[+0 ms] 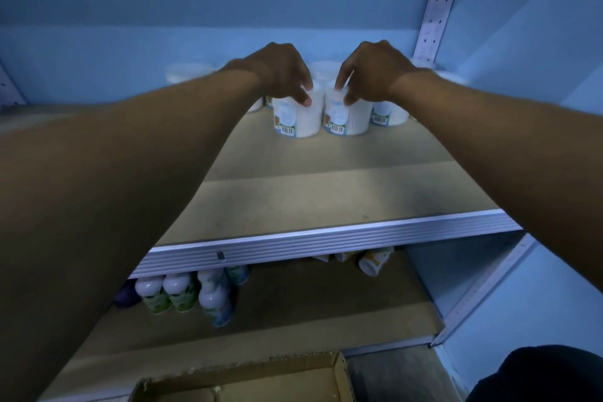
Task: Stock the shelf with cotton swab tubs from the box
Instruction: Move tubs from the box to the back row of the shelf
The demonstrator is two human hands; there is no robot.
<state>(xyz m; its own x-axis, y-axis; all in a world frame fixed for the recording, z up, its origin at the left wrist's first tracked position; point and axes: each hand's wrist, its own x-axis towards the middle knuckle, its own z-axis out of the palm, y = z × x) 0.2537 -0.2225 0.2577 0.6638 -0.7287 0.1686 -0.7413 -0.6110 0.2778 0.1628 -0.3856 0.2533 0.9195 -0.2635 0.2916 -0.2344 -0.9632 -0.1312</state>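
Two white cotton swab tubs with barcode labels stand side by side on the brown shelf [326, 186], far back. My left hand [280, 72] grips the top of the left tub [298, 121]. My right hand [372, 72] grips the top of the right tub [347, 119]. Both tubs rest upright on the shelf board. More tubs stand behind and beside them, one at the right [390, 114] and one at the back left [187, 72]. The cardboard box [248, 378] lies open at the bottom of the view.
A ribbed metal edge [326, 243] fronts the shelf. Below it, several white-capped bottles [182, 294] stand at the left and a bottle [373, 261] lies on its side at the back. A perforated upright [437, 6] runs at the right.
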